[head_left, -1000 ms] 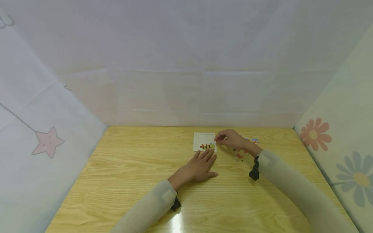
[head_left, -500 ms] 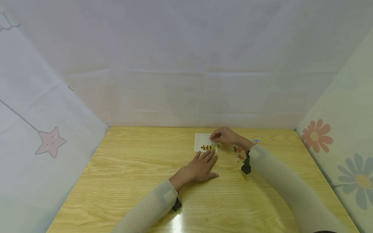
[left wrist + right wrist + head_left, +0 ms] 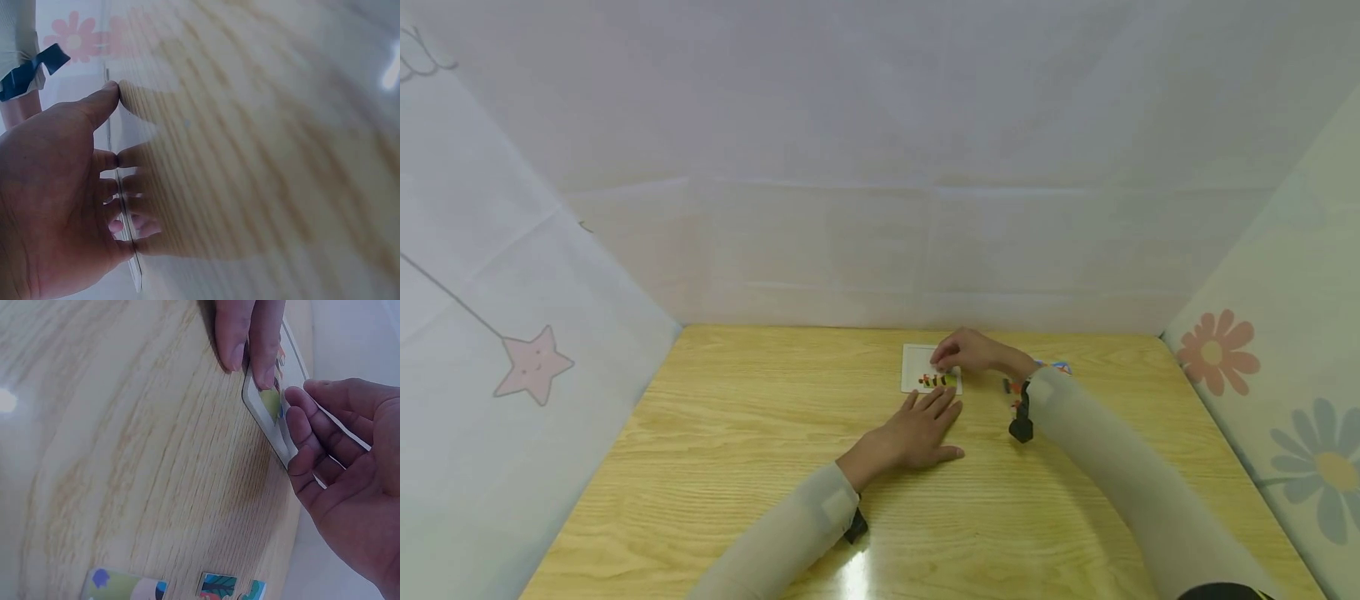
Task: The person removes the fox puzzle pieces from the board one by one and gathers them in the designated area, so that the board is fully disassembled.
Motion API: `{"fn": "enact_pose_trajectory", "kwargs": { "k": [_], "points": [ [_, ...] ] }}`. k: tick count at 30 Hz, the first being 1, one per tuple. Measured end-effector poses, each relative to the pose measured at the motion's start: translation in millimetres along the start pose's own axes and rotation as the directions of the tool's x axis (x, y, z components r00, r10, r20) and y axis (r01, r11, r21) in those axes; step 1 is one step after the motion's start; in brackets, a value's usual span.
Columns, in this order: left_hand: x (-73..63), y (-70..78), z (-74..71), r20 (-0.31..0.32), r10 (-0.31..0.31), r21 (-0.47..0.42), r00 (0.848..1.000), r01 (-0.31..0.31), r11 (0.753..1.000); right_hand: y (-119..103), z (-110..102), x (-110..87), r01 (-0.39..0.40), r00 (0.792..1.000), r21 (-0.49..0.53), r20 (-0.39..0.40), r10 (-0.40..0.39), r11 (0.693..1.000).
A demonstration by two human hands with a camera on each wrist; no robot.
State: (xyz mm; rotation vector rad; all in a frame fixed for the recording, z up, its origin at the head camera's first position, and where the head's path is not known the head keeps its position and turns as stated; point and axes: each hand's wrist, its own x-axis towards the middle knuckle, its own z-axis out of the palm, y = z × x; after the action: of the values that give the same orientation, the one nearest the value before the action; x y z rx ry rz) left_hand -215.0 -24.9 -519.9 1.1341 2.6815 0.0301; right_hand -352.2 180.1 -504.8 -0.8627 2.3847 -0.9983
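Note:
A small white puzzle board [image 3: 913, 360] lies near the back of the table. Along its near side sits a strip of joined puzzle pieces [image 3: 937, 382], green with dark bands and red bits. My left hand [image 3: 919, 435] is spread flat, its fingertips [image 3: 267, 372] pressing on the board's near edge. Over the board's right part is my right hand [image 3: 973, 352], thumb and fingers bent together and pinching a small puzzle piece, which the fingers almost wholly hide. In the right wrist view these fingertips are right at the board's surface.
Loose puzzle pieces lie to the right of the board, a blue and white one [image 3: 1062, 367] partly behind the right wrist. The right wrist view shows a green piece [image 3: 119, 587] and a leafy one [image 3: 219, 585]. A pale cloth wall [image 3: 805, 250] rises behind the wooden table [image 3: 737, 417].
My right hand has moved left from beside the board's right edge to over the board. My left hand has stayed at the near edge.

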Motion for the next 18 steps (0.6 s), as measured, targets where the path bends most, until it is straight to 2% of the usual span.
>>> {"fn": "enact_pose_trajectory", "kwargs": {
  "k": [12, 18],
  "points": [
    [1.0, -0.9, 0.1, 0.0, 0.004, 0.015, 1.0, -0.004, 1.0, -0.4, 3.3, 8.0, -0.022, 0.999, 0.047, 0.032, 0.021, 0.999],
    [-0.1, -1.2, -1.3, 0.005, 0.0, 0.003, 1.0, 0.0, 1.0, -5.4, 3.6, 9.5, -0.022, 0.999, 0.019, 0.045, 0.021, 1.0]
  ]
}}
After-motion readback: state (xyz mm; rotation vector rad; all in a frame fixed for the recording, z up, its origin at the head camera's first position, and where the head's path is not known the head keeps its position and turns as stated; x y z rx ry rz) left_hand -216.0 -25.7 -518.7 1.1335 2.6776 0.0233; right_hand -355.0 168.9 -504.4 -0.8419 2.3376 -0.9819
